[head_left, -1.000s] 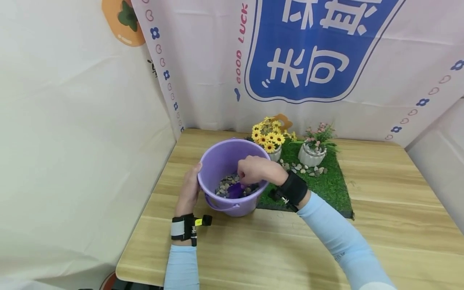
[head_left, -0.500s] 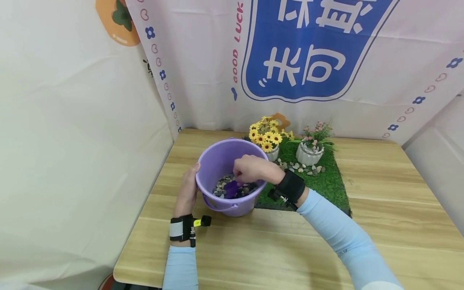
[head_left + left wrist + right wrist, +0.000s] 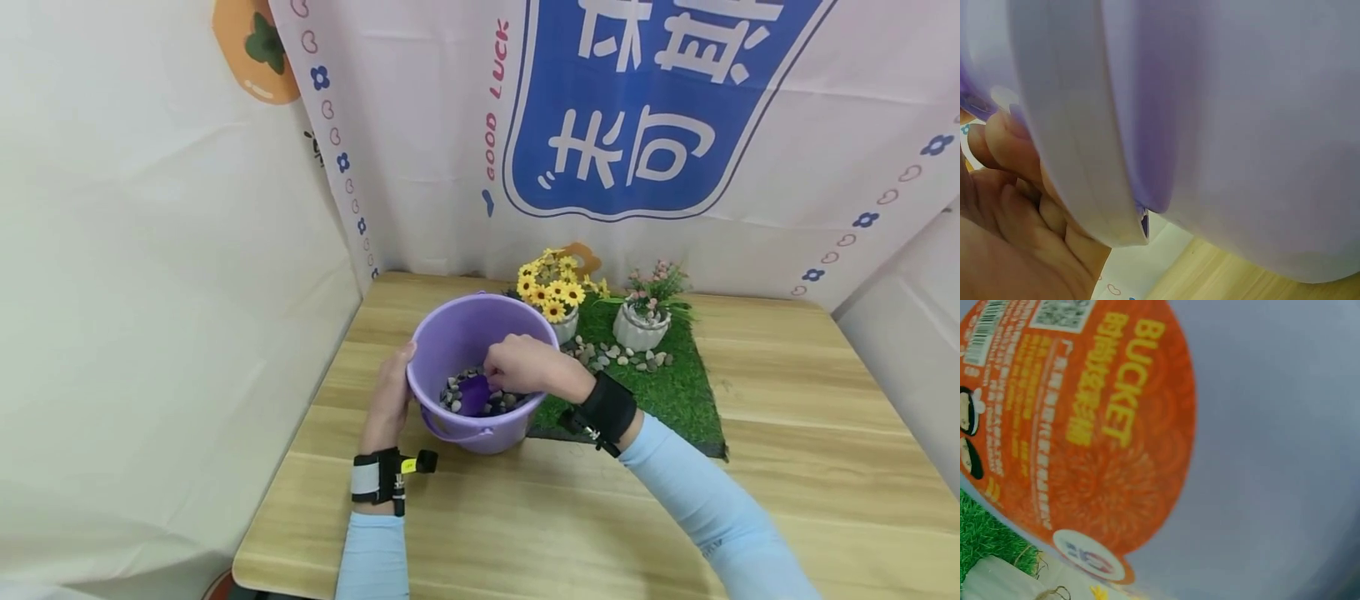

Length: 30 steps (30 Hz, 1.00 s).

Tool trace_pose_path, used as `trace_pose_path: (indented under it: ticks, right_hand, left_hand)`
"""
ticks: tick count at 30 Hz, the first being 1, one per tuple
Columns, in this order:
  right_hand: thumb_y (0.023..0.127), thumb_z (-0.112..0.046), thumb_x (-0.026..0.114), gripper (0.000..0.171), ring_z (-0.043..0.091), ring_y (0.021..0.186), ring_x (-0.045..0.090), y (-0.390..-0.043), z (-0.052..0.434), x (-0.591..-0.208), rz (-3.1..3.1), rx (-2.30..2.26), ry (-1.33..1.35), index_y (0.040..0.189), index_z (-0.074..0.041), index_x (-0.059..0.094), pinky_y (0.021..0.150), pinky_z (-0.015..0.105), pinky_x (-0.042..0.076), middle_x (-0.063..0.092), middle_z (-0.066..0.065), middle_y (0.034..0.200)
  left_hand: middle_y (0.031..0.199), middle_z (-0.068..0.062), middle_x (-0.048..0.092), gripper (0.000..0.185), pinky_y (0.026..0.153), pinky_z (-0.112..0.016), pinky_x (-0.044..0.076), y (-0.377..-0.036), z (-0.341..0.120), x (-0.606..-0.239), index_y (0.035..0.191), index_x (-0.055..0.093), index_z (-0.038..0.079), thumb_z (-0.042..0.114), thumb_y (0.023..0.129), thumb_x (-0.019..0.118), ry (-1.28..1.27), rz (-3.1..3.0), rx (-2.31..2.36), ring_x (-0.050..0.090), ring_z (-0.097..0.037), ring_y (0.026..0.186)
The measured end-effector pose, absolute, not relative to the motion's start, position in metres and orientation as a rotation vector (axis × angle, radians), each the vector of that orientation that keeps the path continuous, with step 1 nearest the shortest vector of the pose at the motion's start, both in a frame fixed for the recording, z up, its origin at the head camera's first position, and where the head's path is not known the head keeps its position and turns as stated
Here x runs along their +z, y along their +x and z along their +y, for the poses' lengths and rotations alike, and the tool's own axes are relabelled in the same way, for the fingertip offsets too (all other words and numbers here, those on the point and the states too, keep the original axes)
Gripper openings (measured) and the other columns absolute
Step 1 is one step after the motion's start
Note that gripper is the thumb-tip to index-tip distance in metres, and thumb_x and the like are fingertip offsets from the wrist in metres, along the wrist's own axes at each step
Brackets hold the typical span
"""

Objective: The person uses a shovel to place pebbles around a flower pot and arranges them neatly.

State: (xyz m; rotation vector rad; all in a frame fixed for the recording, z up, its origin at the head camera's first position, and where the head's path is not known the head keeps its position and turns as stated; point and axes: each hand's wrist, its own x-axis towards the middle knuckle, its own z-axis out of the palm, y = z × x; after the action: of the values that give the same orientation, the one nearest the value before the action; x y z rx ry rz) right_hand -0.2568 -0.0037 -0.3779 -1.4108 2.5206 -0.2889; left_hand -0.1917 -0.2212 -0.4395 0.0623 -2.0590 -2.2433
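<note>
A light purple bucket (image 3: 491,437) stands upright on the wooden table, with grey and brown pebbles (image 3: 507,402) covering its bottom. My left hand (image 3: 387,393) holds the bucket's left rim; in the left wrist view, its curled fingers (image 3: 1013,147) reach up to the rim band beside the smooth wall. Inside the bucket, my right hand (image 3: 528,365) grips a dark purple scoop (image 3: 474,395) whose blade lies among the pebbles. Most of the scoop's handle is hidden by that hand. The right wrist view is filled by the bucket's outer wall and its orange label (image 3: 1116,487).
Right of the bucket lies a green turf mat (image 3: 675,408). On it are a white pot of yellow flowers (image 3: 551,292), a white pot of pink flowers (image 3: 641,329) and scattered pebbles (image 3: 600,357). Printed cloth (image 3: 435,150) hangs behind the table (image 3: 555,525).
Inside the bucket the scoop has shifted slightly left, and more of its blade shows. My right hand has moved a little left with it. The left hand stays on the rim.
</note>
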Motion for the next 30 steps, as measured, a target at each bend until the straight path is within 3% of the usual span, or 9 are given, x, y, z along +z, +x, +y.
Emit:
trace_pose_path:
  ticks: [8, 14, 30]
  right_hand:
    - [0.086, -0.017, 0.062, 0.015, 0.001, 0.056, 0.053, -0.265, -0.001, -0.379, 2.452, -0.311, -1.543, 0.075, -0.02, 0.071, 0.059, 0.02, 0.044, 0.062, -0.013, 0.068]
    - [0.086, -0.018, 0.064, 0.011, 0.002, 0.059, 0.055, -0.261, 0.001, -0.379, 2.506, -0.371, -1.539, 0.081, -0.017, 0.074, 0.062, 0.022, 0.046, 0.065, -0.011, 0.073]
    - [0.086, -0.02, 0.065, 0.009, -0.001, 0.064, 0.057, -0.265, 0.001, -0.379, 2.421, -0.423, -1.586, 0.084, -0.019, 0.074, 0.065, 0.02, 0.046, 0.069, -0.01, 0.078]
  left_hand:
    - [0.064, -0.01, 0.049, 0.057, 0.043, -0.023, 0.033, -0.193, -0.222, -0.444, 0.104, 0.049, -0.016, 0.039, 0.098, 0.038, 0.045, -2.054, -2.25, 0.04, -0.009, 0.045]
    - [0.069, -0.013, 0.054, 0.054, 0.044, -0.023, 0.035, -0.194, -0.222, -0.446, 0.114, 0.052, -0.01, 0.039, 0.098, 0.038, 0.029, -2.055, -2.257, 0.044, -0.01, 0.047]
    - [0.069, -0.009, 0.055, 0.055, 0.043, -0.025, 0.034, -0.205, -0.228, -0.469, 0.109, 0.058, -0.003, 0.049, 0.093, 0.045, 0.123, -2.003, -2.297, 0.044, -0.011, 0.046]
